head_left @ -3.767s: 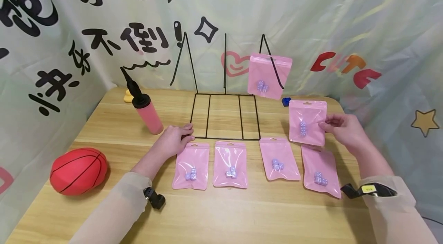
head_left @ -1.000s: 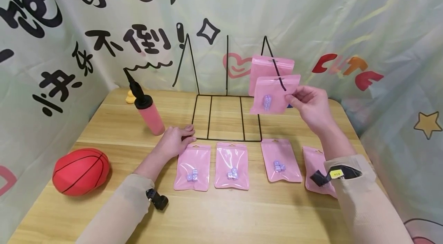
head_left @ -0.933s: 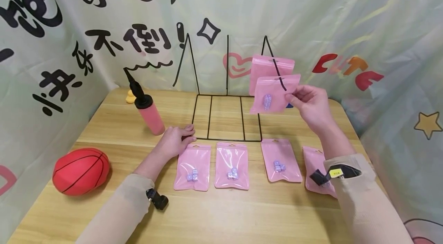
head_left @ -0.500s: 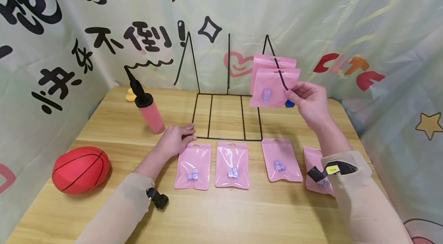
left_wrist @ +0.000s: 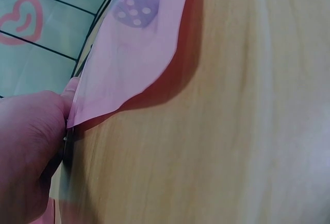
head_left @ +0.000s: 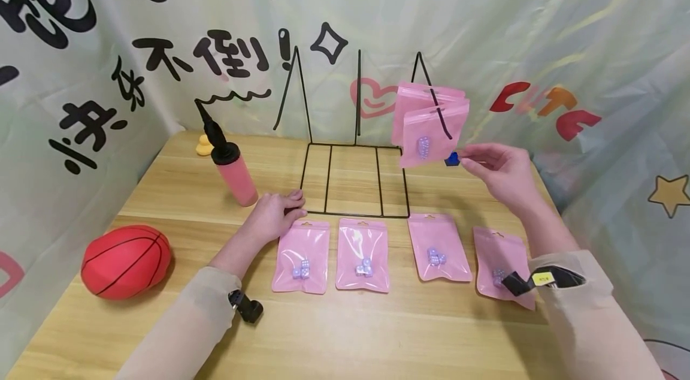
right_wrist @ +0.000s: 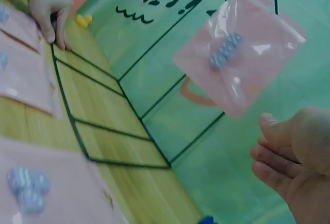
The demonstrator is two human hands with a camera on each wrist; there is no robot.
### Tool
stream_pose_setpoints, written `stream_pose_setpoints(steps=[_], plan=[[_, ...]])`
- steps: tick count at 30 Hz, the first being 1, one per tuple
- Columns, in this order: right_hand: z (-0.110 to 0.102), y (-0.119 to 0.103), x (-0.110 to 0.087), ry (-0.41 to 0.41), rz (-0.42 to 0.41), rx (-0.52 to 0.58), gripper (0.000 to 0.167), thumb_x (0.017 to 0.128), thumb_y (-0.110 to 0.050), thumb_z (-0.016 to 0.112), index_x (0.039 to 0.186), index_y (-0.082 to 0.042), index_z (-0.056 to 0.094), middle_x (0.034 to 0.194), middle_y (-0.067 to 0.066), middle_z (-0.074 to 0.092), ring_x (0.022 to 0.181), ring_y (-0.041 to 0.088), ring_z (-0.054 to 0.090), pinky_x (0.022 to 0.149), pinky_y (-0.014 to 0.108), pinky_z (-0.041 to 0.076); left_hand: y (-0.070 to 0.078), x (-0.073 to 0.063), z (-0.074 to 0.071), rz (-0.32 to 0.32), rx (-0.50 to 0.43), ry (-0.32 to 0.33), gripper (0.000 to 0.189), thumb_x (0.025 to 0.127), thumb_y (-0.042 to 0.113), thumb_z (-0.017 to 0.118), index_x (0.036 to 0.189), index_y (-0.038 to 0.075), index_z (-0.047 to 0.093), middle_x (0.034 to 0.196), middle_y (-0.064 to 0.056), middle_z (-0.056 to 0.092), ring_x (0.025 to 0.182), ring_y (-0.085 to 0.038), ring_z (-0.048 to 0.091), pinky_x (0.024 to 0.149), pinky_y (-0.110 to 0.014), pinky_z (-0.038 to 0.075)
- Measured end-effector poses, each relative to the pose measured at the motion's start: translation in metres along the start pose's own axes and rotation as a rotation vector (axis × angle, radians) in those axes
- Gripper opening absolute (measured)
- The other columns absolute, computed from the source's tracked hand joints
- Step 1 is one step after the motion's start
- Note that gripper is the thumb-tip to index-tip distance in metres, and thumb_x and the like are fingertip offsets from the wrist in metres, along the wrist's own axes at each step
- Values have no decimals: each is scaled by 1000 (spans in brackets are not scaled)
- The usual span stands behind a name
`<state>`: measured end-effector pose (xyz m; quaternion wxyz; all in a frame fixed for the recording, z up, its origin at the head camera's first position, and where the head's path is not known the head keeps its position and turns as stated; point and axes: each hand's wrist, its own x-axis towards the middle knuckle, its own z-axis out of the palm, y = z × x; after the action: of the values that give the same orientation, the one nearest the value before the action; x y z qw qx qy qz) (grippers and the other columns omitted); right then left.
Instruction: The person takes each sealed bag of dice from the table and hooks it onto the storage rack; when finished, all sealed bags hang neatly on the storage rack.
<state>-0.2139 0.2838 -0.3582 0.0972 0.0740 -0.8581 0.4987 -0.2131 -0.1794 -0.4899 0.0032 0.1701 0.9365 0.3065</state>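
Observation:
A black wire display rack (head_left: 353,214) stands on the table, with upright hooks along its back. Two pink zip bags hang one behind the other on its right hook; the front bag (head_left: 433,134) shows purple dice through its film. My right hand (head_left: 501,179) is just right of that bag, apart from it, holding nothing; in the right wrist view its fingers (right_wrist: 276,165) are extended. My left hand (head_left: 272,217) grips the rack's front left corner. Several more pink bags lie in front: one bag (head_left: 302,257) by my left hand, another bag (head_left: 362,255) beside it, two farther right.
A red basketball (head_left: 126,262) sits at the table's left. A pink hand pump (head_left: 237,179) with a black top stands left of the rack, a yellow duck (head_left: 203,145) behind it. A small blue object (head_left: 452,159) lies at the back right. Printed cloth walls enclose the table.
My right hand carried a bag of dice from the right of the table up onto the right hook, let it go and drew back right. My left hand stayed at the rack's corner.

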Motion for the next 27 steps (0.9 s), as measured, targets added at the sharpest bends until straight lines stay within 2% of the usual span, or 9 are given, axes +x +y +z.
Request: stream_pose_setpoints(steps=[7, 14, 21, 23, 27], plan=[[-30, 16, -26, -92, 112, -165, 39, 102, -27, 75, 129, 1, 71, 117, 8, 76, 94, -5, 68, 80, 12, 56, 1, 1, 0, -7, -3, -14, 38, 100, 25, 78, 132, 6, 73, 146, -9, 60, 138, -29, 55, 117, -48, 41], [-53, 30, -49, -144, 202, -245, 46, 103, -35, 73, 132, 0, 69, 122, 14, 74, 93, -5, 68, 78, 8, 53, 2, 1, -1, -31, 5, -23, 38, 100, 26, 77, 133, 7, 72, 147, -8, 60, 139, -29, 54, 117, -49, 41], [-69, 43, -71, -161, 227, -271, 46, 102, -33, 74, 130, 2, 69, 114, 7, 78, 90, -12, 65, 76, 8, 52, 3, 1, -2, -38, 19, -34, 38, 101, 26, 76, 134, 8, 73, 148, -7, 59, 140, -30, 53, 118, -48, 40], [-73, 47, -77, -162, 229, -282, 46, 102, -33, 75, 130, 3, 69, 114, 10, 78, 90, -14, 64, 75, 8, 52, 4, 1, -2, -37, 19, -37, 37, 101, 26, 76, 133, 8, 73, 148, -8, 59, 140, -30, 53, 118, -48, 40], [-81, 55, -90, -178, 250, -313, 48, 103, -33, 74, 130, 6, 68, 122, 25, 73, 90, -16, 61, 73, 7, 51, 5, 1, -2, -38, 16, -38, 37, 101, 26, 76, 133, 8, 73, 149, -8, 58, 140, -30, 53, 118, -49, 40]])
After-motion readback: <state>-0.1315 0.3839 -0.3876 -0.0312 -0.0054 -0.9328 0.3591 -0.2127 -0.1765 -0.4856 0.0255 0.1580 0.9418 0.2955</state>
